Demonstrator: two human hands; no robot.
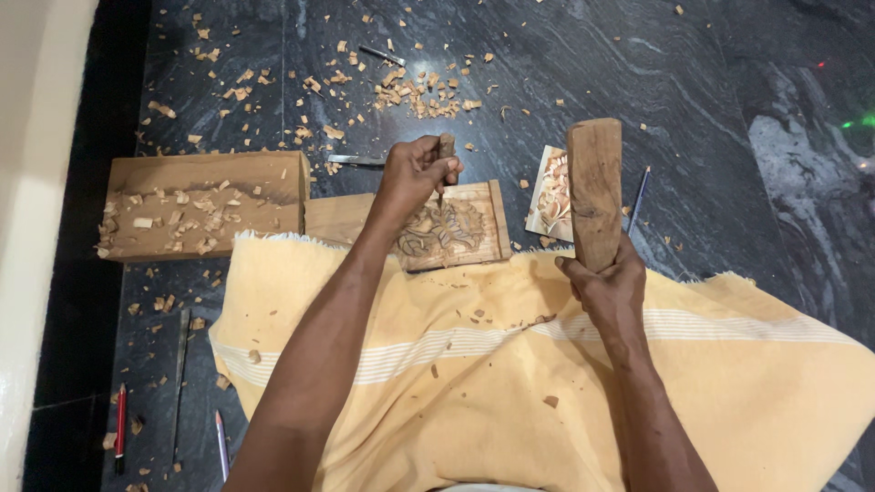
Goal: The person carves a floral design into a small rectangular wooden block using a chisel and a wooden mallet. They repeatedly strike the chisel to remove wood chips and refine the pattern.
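Observation:
My left hand (pixel 415 173) is closed around a chisel (pixel 446 148) with a wooden handle, its tip standing on a carved wooden panel (pixel 469 228). The panel lies on the dark floor at the far edge of the yellow cloth (pixel 474 364) over my lap. My right hand (pixel 609 284) grips a thick wooden mallet (pixel 594 187) by its lower end and holds it upright, to the right of the panel and apart from the chisel. A plain strip of wood (pixel 339 217) continues left from the carved part.
A wooden block (pixel 205 205) strewn with chips sits at the left. A printed picture (pixel 550 193) lies beside the mallet, with a pencil (pixel 639 193) further right. Loose metal chisels (pixel 355 159) and several wood chips lie on the dark stone floor. A red pencil (pixel 120 426) lies bottom left.

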